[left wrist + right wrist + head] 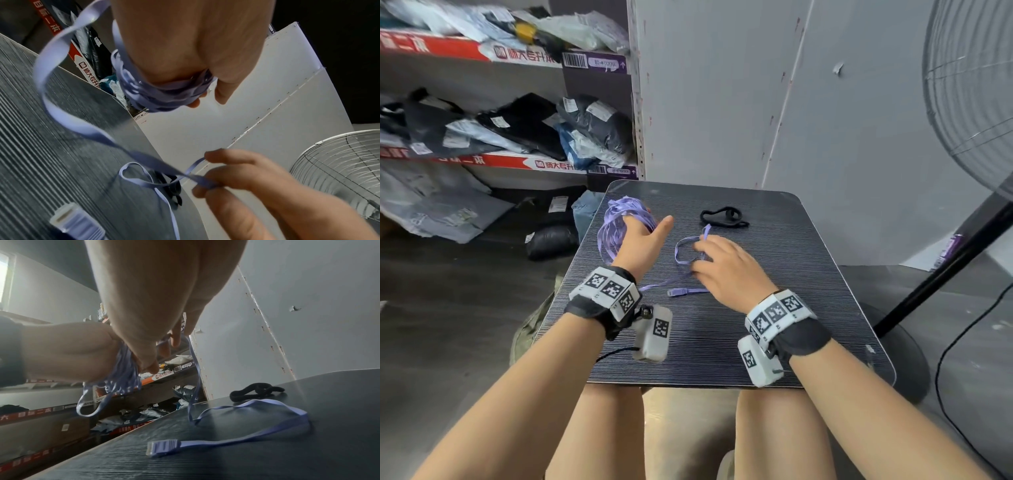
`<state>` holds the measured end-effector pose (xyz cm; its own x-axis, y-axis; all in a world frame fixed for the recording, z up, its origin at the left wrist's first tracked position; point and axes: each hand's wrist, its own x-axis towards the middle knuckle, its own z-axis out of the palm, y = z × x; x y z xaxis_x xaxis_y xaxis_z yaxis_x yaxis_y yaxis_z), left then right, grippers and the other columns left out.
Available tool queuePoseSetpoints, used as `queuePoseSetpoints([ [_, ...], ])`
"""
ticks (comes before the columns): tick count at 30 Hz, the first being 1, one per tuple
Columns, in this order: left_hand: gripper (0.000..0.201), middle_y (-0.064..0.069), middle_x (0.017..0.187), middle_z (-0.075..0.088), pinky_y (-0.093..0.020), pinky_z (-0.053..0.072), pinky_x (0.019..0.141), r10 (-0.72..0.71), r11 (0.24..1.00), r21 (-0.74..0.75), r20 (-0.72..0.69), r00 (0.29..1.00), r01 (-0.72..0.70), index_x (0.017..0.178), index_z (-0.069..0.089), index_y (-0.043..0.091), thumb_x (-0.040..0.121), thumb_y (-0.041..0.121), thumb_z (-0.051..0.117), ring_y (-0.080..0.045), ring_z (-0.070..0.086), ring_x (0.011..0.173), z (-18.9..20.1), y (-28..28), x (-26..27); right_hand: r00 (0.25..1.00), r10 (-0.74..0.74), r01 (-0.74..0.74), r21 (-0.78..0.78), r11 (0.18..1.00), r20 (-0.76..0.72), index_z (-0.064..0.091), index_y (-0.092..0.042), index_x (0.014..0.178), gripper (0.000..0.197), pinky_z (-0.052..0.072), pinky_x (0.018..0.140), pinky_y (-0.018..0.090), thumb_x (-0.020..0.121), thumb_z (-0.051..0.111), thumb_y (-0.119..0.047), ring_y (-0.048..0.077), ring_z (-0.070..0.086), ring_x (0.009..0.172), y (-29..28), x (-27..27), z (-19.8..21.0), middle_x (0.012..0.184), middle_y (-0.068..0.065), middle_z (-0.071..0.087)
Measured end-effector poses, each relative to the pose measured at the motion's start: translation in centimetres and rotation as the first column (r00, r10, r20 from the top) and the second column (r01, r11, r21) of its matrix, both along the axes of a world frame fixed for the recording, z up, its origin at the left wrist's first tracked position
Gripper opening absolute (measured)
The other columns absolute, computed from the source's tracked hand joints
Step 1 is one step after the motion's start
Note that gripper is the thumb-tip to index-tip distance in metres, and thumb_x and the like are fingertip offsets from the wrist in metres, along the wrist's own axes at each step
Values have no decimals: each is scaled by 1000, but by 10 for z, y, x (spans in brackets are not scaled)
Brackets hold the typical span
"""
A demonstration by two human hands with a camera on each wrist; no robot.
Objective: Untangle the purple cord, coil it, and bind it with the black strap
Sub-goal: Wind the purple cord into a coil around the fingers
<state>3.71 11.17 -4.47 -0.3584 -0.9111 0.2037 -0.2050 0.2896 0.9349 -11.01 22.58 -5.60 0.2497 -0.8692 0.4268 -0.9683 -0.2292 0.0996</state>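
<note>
Most of the purple cord (616, 222) is wound in loops round my left hand (650, 222), which holds the bundle above the table's far left; the thumb sticks out. The coils (164, 92) wrap the left hand (205, 99). My right hand (697, 257) pinches the loose cord strand (205, 180) between thumb and fingers just right of the left hand. The free tail loops on the table (267, 405) and ends in a plug (678, 292) lying flat near my wrists. The black strap (722, 217) lies untouched further back on the table.
The dark striped table (774, 325) is small, with its edges close on every side. Shelves of bagged clothing (517, 130) stand to the left, a grey wall behind, and a standing fan (976, 102) at the right.
</note>
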Motion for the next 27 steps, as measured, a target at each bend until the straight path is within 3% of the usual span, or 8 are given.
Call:
queuePoseSetpoints([
  [3,43,2,53,16,-17,23,43,-35,999,-5,34,999,35,69,21,22,93,38,52,-7,15,40,-3,4,1,999,13,-12,-11,1000,50,70,-16,87,14,47,92,42,86,62,-26,29,56,113,2,2,2,114,6,62],
  [5,40,0,57,21,-24,29,45,-41,999,24,39,998,40,72,34,12,92,41,52,-5,22,43,-3,6,0,995,27,-24,-29,999,101,70,-17,87,23,49,89,41,88,51,-31,28,56,109,3,3,3,111,5,62],
  [7,58,-2,65,30,-36,38,51,-46,995,96,70,996,39,104,44,-10,92,45,51,-8,32,55,-3,7,-2,989,48,-39,-66,997,138,70,-17,87,30,50,86,39,88,45,-33,27,58,104,3,4,4,106,3,63],
  [10,74,3,63,32,-25,31,51,-61,987,154,98,993,46,127,31,-12,91,50,50,-6,32,50,-6,9,-7,986,71,-51,-129,990,149,70,-15,85,32,50,81,36,88,44,-33,26,59,96,3,7,5,98,3,64],
  [13,64,-1,64,38,-22,32,50,-108,983,161,134,985,86,119,38,0,89,56,48,-7,34,47,-8,11,-10,984,45,-17,-157,987,173,69,-16,86,28,48,80,34,89,46,-32,24,55,93,1,5,4,94,2,63],
  [18,59,0,61,39,-27,35,58,-204,968,175,143,968,178,87,42,9,82,68,47,-10,36,48,-12,14,-8,972,-14,56,-170,984,236,69,-20,91,24,43,83,28,91,52,-36,21,51,93,1,-6,-1,92,-2,60],
  [22,41,2,66,39,-22,37,62,-215,964,188,135,967,188,88,39,12,90,53,49,-7,42,56,-12,18,-10,965,-15,64,-180,982,261,70,-20,91,24,46,82,31,90,52,-37,19,48,91,-1,-7,-2,92,-2,60],
  [27,39,3,64,45,-23,36,61,-221,964,181,143,965,194,90,42,13,91,51,49,-4,46,52,-9,23,-10,952,-45,96,-157,983,303,70,-21,91,25,46,81,31,90,51,-38,21,51,93,1,-10,-5,94,-3,61],
])
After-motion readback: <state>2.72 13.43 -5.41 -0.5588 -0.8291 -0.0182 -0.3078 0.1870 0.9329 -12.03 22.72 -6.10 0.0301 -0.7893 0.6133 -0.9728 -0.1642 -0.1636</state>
